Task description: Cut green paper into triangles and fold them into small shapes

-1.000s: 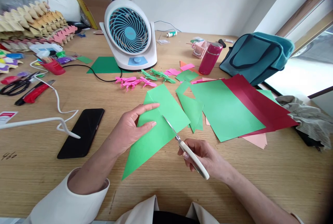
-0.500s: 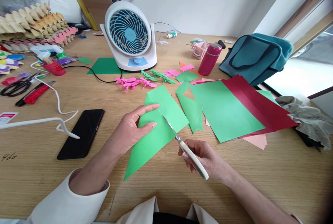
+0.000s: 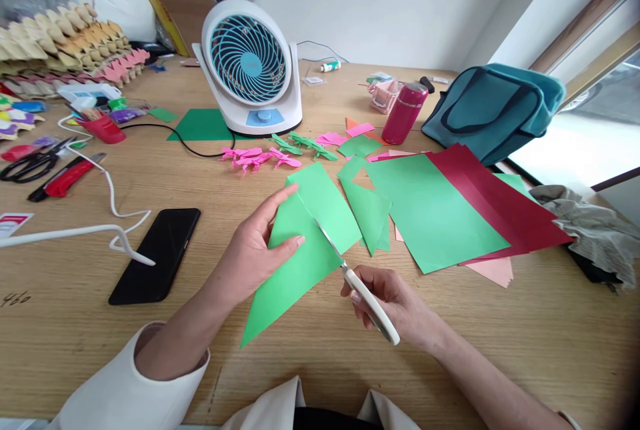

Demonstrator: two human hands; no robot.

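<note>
A light green sheet of paper (image 3: 293, 283) lies at a slant in front of me, with a crease running down from its top left corner. My left hand (image 3: 250, 250) grips its left edge, thumb on top and the other fingers partly hidden. In my right hand (image 3: 400, 300) is a pair of scissors (image 3: 373, 307) with white handles. The blades sit in the paper along the crease, pointing up and left, and they look nearly closed. Just right of this sheet lies a folded green paper piece (image 3: 367, 213) with a cut-out hole.
Green paper (image 3: 440, 217) and red sheets (image 3: 515, 223) are stacked at right, before a teal bag (image 3: 480, 117) and a pink flask (image 3: 405, 113). Pink paper cut-outs (image 3: 253, 158) lie near the fan (image 3: 250, 70). A phone (image 3: 155, 257) and a white cable (image 3: 75, 235) are at left.
My left hand's fingers have shifted slightly up and left on the green paper. The sheet has moved a little, and the scissor blades have closed further on it.
</note>
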